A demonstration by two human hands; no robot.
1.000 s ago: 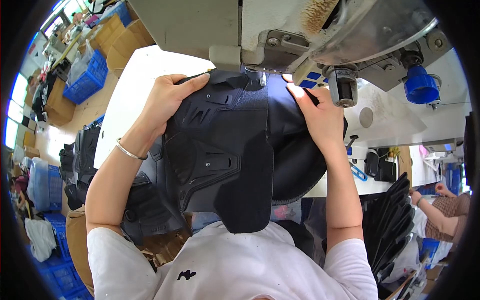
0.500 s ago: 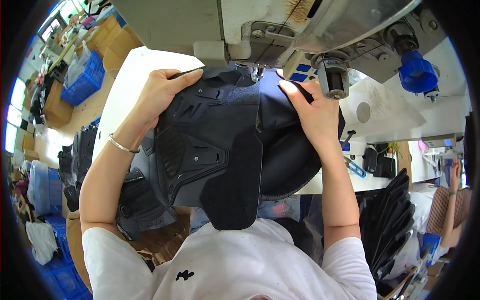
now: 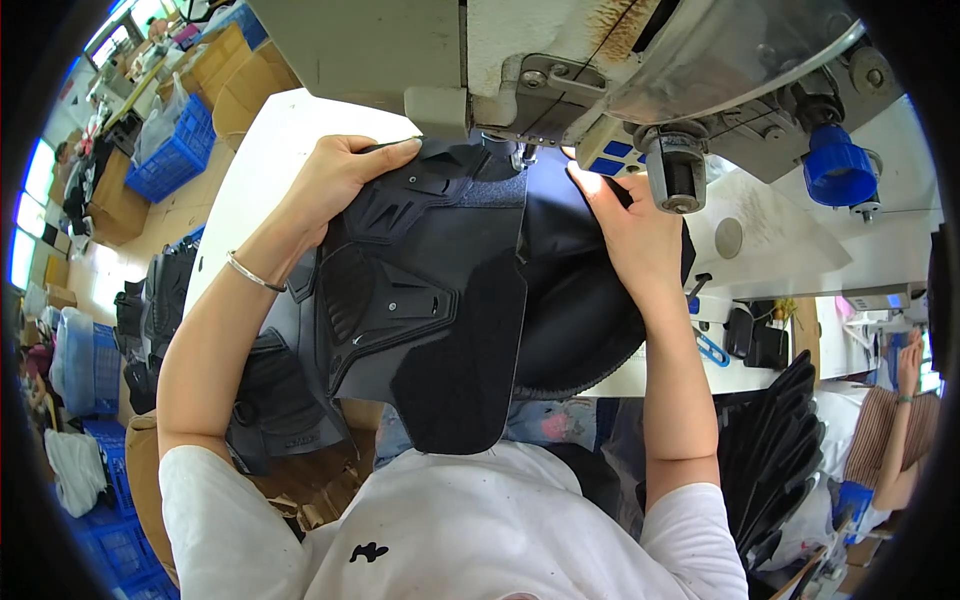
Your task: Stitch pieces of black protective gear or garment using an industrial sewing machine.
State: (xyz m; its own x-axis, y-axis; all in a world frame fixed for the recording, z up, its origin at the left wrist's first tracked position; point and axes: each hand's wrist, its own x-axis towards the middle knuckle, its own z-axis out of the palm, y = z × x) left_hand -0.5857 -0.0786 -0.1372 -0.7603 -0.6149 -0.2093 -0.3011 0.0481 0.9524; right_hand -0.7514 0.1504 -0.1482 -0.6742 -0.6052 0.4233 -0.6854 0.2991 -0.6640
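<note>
The black panel (image 3: pixel 465 235) spreads out on the near side of the presser foot (image 3: pixel 523 156). Left of that foot, the left hand (image 3: pixel 338 182) pinches the panel's edge; right of it, the right hand (image 3: pixel 645 230) presses black fabric (image 3: pixel 575 310), how closed I can't tell. Uneven pulling could pucker the layers; a straying thumb could get nipped.

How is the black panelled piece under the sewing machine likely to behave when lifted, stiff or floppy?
The black panelled piece will probably bend: its smooth right section bulges and curves. Its raised panel looks moulded, so may stay stiffer there. Broad and sheet-like, it seems unlikely to roll.
</note>
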